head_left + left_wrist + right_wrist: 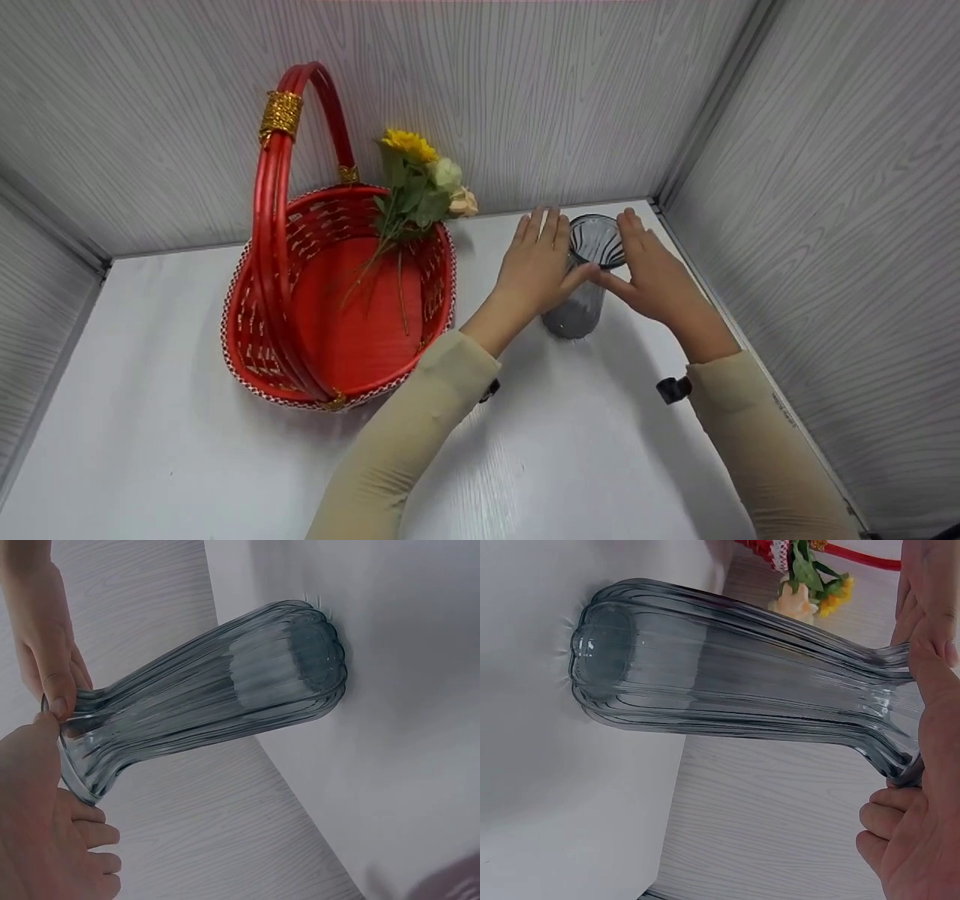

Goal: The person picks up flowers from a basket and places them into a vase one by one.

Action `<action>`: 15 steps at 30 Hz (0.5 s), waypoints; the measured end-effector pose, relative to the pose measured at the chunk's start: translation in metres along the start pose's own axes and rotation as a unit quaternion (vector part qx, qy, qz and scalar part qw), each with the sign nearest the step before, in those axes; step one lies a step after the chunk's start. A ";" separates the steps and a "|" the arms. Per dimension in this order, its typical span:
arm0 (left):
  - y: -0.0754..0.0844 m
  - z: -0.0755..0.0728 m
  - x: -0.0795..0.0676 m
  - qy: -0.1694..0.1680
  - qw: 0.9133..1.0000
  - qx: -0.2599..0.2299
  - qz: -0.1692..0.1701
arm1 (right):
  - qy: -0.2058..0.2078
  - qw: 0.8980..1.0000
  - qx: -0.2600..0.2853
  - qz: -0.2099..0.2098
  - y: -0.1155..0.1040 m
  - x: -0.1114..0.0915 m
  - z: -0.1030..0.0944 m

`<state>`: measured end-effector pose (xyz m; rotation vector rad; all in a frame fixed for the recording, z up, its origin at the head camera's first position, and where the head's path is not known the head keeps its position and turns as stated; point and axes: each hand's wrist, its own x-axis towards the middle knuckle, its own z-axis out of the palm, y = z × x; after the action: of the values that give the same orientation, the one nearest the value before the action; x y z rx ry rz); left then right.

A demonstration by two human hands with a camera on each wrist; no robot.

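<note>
Glass vase (571,319), fluted and grey-blue, stands upright on the right side of the bench (187,465), toward its far edge, with its base on the white top and its flared mouth up between your hands. Your left hand (534,266) lies along the left of the mouth and your right hand (661,279) along the right, fingers straight and pointing to the far wall (562,97), while your thumbs reach inward and meet at the near side of the rim. Your fingers are extended and laid flat, not curled round the glass, so you seem to be steadying it by touch from both sides rather than gripping it. That suits the shape: the vase is tall and slim, and even contact at the top would probably keep it from tipping either way, while the bench carries the weight. Whether it holds any liquid, you cannot tell; the paler band near the base may be only the glass bending light. To the left of your hands sits the red basket (345,337), its tall handle (264,195) arching from near rim to far rim and bound with gold cord (282,114). A few flowers (412,191), yellow, white and peach, lean across the basket's far right rim, with stems down inside and blooms outside; that rim seems to prop them, keeping the heads up off the bench.
</note>
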<state>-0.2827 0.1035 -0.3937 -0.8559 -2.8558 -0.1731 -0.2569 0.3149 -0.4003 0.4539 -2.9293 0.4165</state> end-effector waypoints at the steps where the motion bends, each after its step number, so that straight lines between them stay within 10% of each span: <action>1: -0.002 0.000 -0.001 -0.001 1.000 -0.001 -0.002 | -0.002 1.000 0.001 -0.001 -0.001 0.001 0.001; 15: -0.018 -0.001 -0.013 0.004 0.999 -0.031 -0.018 | -0.007 1.000 0.004 -0.008 -0.018 0.010 0.008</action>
<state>-0.2818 0.0810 -0.3959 -0.8136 -2.8728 -0.2693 -0.2612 0.2933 -0.4012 0.4824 -2.9365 0.4259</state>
